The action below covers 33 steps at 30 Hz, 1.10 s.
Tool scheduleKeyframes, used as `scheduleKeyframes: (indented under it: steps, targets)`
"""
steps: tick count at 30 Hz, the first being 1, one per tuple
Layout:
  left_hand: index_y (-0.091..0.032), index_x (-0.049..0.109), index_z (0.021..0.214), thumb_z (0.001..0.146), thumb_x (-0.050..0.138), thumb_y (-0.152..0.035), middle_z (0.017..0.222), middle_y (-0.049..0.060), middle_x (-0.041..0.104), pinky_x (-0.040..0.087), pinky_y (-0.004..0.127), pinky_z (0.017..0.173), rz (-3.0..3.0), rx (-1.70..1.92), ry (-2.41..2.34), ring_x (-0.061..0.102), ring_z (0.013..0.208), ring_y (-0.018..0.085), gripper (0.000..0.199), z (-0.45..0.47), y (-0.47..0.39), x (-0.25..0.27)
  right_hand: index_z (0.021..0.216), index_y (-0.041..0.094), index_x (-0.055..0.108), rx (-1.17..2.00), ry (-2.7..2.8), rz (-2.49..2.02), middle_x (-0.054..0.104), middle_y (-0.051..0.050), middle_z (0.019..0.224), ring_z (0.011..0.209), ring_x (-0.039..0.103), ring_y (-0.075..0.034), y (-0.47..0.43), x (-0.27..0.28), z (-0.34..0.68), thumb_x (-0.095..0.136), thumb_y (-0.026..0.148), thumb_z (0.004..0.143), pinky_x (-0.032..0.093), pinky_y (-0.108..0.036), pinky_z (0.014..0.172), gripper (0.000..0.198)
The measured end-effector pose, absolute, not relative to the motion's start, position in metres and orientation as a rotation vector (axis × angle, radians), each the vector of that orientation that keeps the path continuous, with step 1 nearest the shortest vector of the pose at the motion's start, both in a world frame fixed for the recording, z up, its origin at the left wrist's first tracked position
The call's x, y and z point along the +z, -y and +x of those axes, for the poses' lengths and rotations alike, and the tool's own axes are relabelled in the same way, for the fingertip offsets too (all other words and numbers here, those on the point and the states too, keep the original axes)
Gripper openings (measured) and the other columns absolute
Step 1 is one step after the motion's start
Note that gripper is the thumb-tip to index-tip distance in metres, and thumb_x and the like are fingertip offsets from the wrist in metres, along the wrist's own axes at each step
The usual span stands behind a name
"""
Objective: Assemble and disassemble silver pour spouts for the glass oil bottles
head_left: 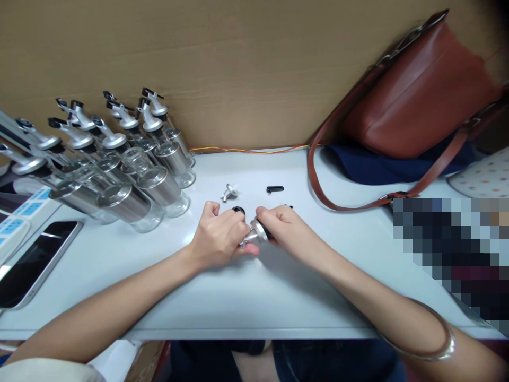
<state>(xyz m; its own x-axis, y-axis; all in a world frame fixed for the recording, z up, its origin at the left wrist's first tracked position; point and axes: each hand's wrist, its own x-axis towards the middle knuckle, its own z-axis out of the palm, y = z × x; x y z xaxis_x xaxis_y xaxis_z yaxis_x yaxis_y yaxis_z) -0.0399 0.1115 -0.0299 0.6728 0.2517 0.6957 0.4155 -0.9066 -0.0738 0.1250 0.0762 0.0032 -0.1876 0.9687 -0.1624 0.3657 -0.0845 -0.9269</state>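
My right hand is closed around the black stopper end of a silver pour spout, whose nozzle points left toward my other hand. Curled fingers of my left hand meet at the nozzle tip; exactly what they pinch there is partly hidden. A dark round piece shows just behind the left fingers. Beyond the hands, a small silver spout part lies on the white table, and a small black clip-like part lies to its right. Another dark bit peeks out behind my right hand.
Several glass bottles with steel bands and pour spouts stand at the left. A phone and a power strip lie at the left edge. A brown leather bag with its strap sits at the right. Cardboard walls the back.
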Motion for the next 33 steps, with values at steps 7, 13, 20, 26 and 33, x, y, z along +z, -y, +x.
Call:
scheduleKeyframes:
  steps: [7, 13, 20, 26, 33]
  targets:
    - [-0.019, 0.043, 0.063, 0.100, 0.020, -0.047, 0.055, -0.001, 0.054, 0.017, 0.033, 0.063, -2.755, -1.061, 0.573, 0.037, 0.050, 0.013, 0.051, -0.038, -0.110, -0.029, 0.047, 0.023, 0.027, 1.243, 1.567, -1.482, 0.020, 0.007, 0.046, 0.044, 0.021, -0.008, -0.077, 0.000, 0.125, 0.032, 0.047, 0.079, 0.019, -0.026, 0.044, 0.040]
    - [-0.019, 0.043, 0.064, 0.100, 0.021, -0.044, 0.055, -0.001, 0.054, 0.019, 0.032, 0.063, -2.856, -1.074, 0.686, 0.034, 0.048, 0.013, 0.049, -0.029, -0.104, -0.028, 0.047, 0.023, 0.020, 0.941, 1.631, -1.500, 0.018, 0.005, 0.045, 0.044, 0.021, -0.008, -0.076, 0.005, 0.127, 0.031, 0.043, 0.079, 0.019, -0.026, 0.044, 0.040]
    - [-0.018, 0.044, 0.064, 0.100, 0.026, -0.043, 0.051, -0.004, 0.052, 0.021, 0.031, 0.062, -2.660, -1.225, 0.544, 0.035, 0.047, 0.011, 0.048, -0.030, -0.105, -0.021, 0.046, 0.023, 0.020, 0.678, 1.684, -1.276, 0.019, 0.006, 0.040, 0.039, 0.019, -0.006, -0.073, 0.005, 0.124, 0.032, 0.035, 0.087, 0.017, -0.024, 0.040, 0.045]
    - [-0.019, 0.038, 0.060, 0.100, 0.018, -0.048, 0.047, -0.006, 0.039, 0.024, 0.031, 0.059, -2.815, -1.355, 0.629, 0.028, 0.045, 0.011, 0.053, -0.038, -0.097, -0.021, 0.051, 0.021, 0.025, 0.226, 1.821, -0.941, 0.025, 0.006, 0.044, 0.039, 0.021, -0.007, -0.065, 0.004, 0.122, 0.036, 0.015, 0.088, 0.022, -0.022, 0.042, 0.039]
    - [-0.019, 0.036, 0.063, 0.097, 0.018, -0.057, 0.054, -0.005, 0.038, 0.029, 0.028, 0.056, -3.469, -1.411, 0.958, 0.031, 0.048, 0.010, 0.053, -0.037, -0.087, -0.019, 0.052, 0.022, 0.029, -0.054, 1.924, -0.890, 0.030, 0.005, 0.044, 0.041, 0.026, -0.009, -0.069, 0.005, 0.129, 0.038, 0.011, 0.085, 0.027, -0.024, 0.046, 0.035]
